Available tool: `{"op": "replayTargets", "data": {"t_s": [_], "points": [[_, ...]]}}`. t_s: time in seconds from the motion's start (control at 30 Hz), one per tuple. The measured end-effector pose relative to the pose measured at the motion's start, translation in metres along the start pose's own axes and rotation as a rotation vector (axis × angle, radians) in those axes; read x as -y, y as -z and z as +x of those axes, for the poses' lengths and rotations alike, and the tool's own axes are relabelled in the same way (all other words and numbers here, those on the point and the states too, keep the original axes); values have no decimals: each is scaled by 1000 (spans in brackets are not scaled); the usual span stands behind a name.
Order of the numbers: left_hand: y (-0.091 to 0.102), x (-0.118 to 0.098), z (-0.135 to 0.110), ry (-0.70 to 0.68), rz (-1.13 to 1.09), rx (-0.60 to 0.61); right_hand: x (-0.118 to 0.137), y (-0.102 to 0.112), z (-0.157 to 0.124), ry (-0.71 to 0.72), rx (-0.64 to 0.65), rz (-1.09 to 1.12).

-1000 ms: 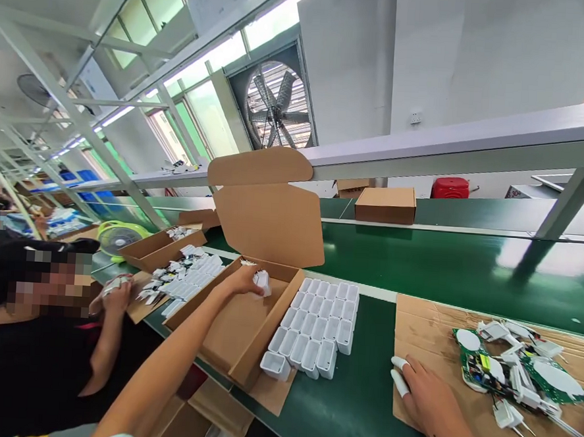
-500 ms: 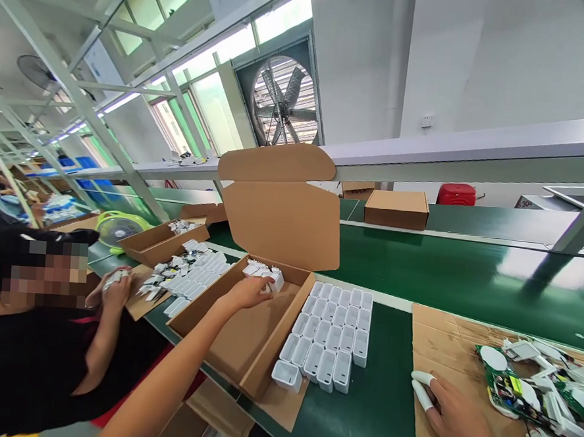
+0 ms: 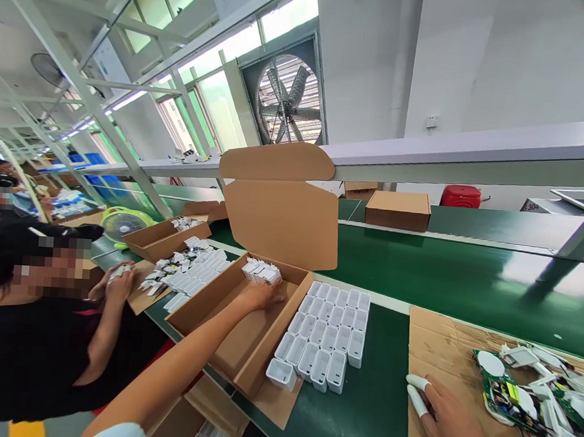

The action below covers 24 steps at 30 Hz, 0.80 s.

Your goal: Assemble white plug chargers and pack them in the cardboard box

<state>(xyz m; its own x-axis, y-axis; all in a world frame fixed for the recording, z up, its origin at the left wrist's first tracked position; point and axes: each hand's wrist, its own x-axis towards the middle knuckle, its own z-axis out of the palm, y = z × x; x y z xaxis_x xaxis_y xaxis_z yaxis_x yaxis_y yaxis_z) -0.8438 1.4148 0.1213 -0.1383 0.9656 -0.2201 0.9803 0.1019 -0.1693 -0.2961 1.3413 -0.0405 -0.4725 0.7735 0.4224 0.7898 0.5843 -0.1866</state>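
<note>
My left hand (image 3: 260, 296) reaches into an open cardboard box (image 3: 250, 367). Its fingers stretch out beside a row of small white plastic units (image 3: 259, 269) at the far end of the box; the fingertips are partly blurred and look empty. My right hand (image 3: 450, 419), with white finger cots on two fingers, lies on a flat cardboard sheet (image 3: 433, 339), fingers extended and holding nothing. Just right of it is a pile of green circuit boards (image 3: 499, 383) with white parts and wires. Between the hands, white open-topped plastic cases (image 3: 324, 332) stand in rows.
At the left, a co-worker in black (image 3: 31, 347) holds a white part. Loose white parts (image 3: 190, 265), another open box (image 3: 165, 237) and a green fan (image 3: 123, 225) are on that side. A closed carton (image 3: 398, 210) sits on the green bench (image 3: 369, 249) behind.
My left hand has shifted slightly right and toward me, away from the white unit it was touching, which now lines up with the others. My right hand stays on the cardboard; the view has turned slightly.
</note>
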Motion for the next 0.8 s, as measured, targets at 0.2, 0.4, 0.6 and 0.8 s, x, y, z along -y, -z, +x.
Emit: {"op": "replayTargets", "data": {"t_s": [0.2,0.4,0.6,0.8], "points": [[-1,-20,-3,70,-33,-52,19,8,5,-27,-62,-37],[41,-15,-24,-33,-215,-122,38,40,19,23,-65,-49],[87,-35,-109,-154,-437,-465,42,41,17,41,-31,-99],[42,-138,-185,-781,-292,-460,31,36,18,55,-14,-76]]}}
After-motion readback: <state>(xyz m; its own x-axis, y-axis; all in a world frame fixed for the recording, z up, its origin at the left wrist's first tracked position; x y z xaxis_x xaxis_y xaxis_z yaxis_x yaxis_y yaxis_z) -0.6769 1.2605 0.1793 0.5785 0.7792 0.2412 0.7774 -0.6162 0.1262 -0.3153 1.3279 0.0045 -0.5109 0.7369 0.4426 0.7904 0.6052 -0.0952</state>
